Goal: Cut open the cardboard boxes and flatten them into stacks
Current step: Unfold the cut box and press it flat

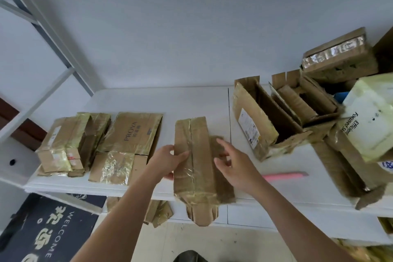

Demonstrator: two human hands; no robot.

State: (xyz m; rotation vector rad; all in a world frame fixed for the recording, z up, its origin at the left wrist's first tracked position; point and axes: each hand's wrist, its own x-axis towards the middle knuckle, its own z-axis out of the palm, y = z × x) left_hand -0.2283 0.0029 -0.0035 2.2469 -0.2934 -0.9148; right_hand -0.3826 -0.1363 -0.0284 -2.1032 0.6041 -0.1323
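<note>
The flattened box lies lengthwise on the near middle of the white desk, its near end hanging over the edge, likely because it is being pressed flat before it is stacked. The left hand grips the box's left edge, thumb on top and fingers curled underneath, which steadies it. The right hand hovers just over the box's right flap with fingers spread and holding nothing, probably ready to push that flap down.

To the left sit 2 stacks of flattened cardboard, the natural place for this piece. To the right, uncut boxes stand piled, awaiting their turn. A pink cutter rests on the desk just right of the right forearm, within easy reach.
</note>
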